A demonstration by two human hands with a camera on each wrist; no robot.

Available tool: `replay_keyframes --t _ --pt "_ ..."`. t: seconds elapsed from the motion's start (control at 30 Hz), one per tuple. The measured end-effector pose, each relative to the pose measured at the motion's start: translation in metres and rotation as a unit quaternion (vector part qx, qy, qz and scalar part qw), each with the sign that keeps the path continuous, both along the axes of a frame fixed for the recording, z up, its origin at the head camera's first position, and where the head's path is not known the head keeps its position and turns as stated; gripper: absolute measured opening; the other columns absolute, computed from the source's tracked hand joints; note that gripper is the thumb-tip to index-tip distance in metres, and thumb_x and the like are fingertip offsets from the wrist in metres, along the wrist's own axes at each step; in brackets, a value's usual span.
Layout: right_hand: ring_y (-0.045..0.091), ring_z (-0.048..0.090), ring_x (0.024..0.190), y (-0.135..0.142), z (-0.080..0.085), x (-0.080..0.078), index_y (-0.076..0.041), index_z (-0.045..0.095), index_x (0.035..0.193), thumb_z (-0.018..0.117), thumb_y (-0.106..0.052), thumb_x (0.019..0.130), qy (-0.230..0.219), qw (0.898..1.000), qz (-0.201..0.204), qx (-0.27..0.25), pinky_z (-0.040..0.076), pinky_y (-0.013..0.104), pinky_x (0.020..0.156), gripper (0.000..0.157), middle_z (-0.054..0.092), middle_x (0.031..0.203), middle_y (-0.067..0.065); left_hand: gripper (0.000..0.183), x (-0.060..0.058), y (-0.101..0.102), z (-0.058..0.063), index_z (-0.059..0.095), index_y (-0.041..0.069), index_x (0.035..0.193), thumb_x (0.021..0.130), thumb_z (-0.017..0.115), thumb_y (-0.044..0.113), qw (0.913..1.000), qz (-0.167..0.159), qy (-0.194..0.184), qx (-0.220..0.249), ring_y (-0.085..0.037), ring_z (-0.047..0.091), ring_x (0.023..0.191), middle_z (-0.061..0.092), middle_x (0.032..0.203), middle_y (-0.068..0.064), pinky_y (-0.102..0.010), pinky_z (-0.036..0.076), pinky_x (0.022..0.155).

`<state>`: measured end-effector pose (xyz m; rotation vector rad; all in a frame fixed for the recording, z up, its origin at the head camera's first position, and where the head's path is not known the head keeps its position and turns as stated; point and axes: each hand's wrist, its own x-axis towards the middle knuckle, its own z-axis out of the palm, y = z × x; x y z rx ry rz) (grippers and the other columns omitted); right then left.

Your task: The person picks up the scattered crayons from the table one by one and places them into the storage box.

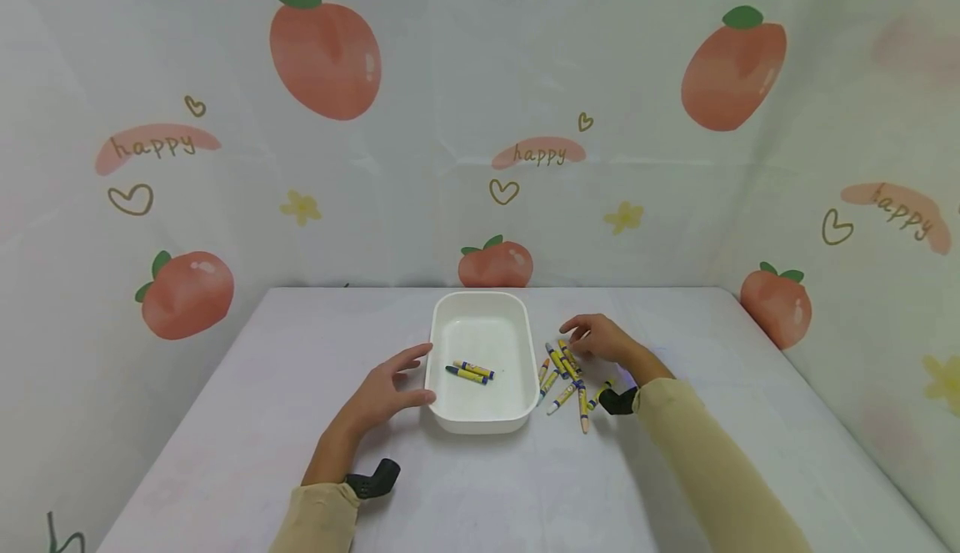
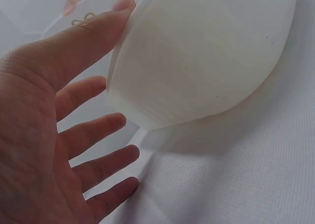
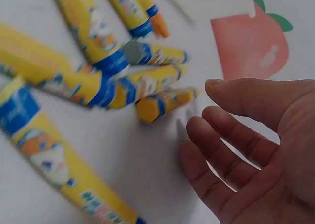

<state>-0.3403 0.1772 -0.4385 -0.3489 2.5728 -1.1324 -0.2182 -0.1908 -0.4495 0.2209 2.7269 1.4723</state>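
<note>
A white rectangular tray (image 1: 483,426) stands mid-table with two crayons in it, a dark-tipped crayon (image 1: 467,375) and a light-tipped crayon (image 1: 474,369). My left hand (image 1: 381,393) is at the tray's left side, thumb and fingers spread apart. In the left wrist view its thumb (image 2: 110,24) lies against the tray's edge (image 2: 120,51). To the right of the tray lies a loose pile of yellow-wrapped crayons (image 1: 567,361). Over the far end of this pile is my right hand (image 1: 606,341), fingers loosely bent and holding nothing. A yellow crayon (image 3: 165,103) lies right by its fingertips.
One crayon (image 1: 583,409) lies at the near end of the pile, and another (image 1: 600,393) is close to the black wrist camera (image 1: 618,401). A white cloth (image 1: 480,495) covers the table. Behind it hangs a curtain (image 1: 480,61) printed with fruit.
</note>
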Motion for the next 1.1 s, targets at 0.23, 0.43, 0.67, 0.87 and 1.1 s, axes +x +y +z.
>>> replay_keyframes --t 0.23,0.43,0.67,0.87,1.1 --pt "0.018 0.05 0.071 0.006 -0.009 -0.002 -0.011 0.059 0.106 0.063 -0.008 0.076 -0.007 1.0 0.006 0.001 0.044 0.028 0.062 0.031 0.056 0.082 0.006 0.072 0.0 0.0 -0.002 0.04 0.037 0.126 0.063 0.073 0.04 0.9998 -0.002 0.015 -0.011 -0.037 0.042 0.109 0.041 0.129 -0.001 -0.052 0.041 0.078" --pt "0.018 0.048 0.071 0.008 -0.011 -0.003 -0.012 0.057 0.109 0.065 -0.01 0.075 -0.009 1.0 0.029 0.003 0.043 0.027 0.06 0.035 0.055 0.08 0.005 0.071 -0.001 -0.001 -0.003 0.04 0.04 0.125 0.062 0.074 0.041 1.0 0.003 0.002 -0.007 -0.035 0.042 0.11 0.041 0.128 -0.001 -0.052 0.041 0.078" --pt "0.017 0.048 0.07 0.009 -0.012 -0.006 -0.011 0.056 0.113 0.065 -0.01 0.074 0.013 0.997 0.078 0.027 0.042 0.026 0.06 0.04 0.054 0.08 0.004 0.071 0.0 -0.002 -0.001 0.04 0.043 0.123 0.061 0.074 0.042 0.9999 0.0 -0.009 0.004 -0.03 0.041 0.112 0.04 0.129 0.004 -0.051 0.04 0.081" --pt "0.017 0.046 0.069 0.008 -0.01 -0.007 -0.012 0.055 0.116 0.064 -0.012 0.075 0.008 0.994 0.093 0.05 0.041 0.026 0.059 0.041 0.053 0.079 0.003 0.071 -0.001 -0.002 0.0 0.04 0.041 0.124 0.061 0.075 0.04 0.9999 -0.004 -0.01 0.009 -0.03 0.04 0.114 0.039 0.13 0.005 -0.05 0.04 0.082" --pt "0.018 0.046 0.071 0.005 -0.007 -0.005 -0.012 0.056 0.113 0.063 -0.009 0.076 -0.002 0.995 0.091 0.052 0.041 0.027 0.06 0.038 0.052 0.08 0.004 0.07 0.0 -0.002 0.001 0.04 0.042 0.123 0.062 0.074 0.039 0.9999 -0.006 -0.01 0.013 -0.03 0.04 0.114 0.039 0.13 0.005 -0.05 0.04 0.082"
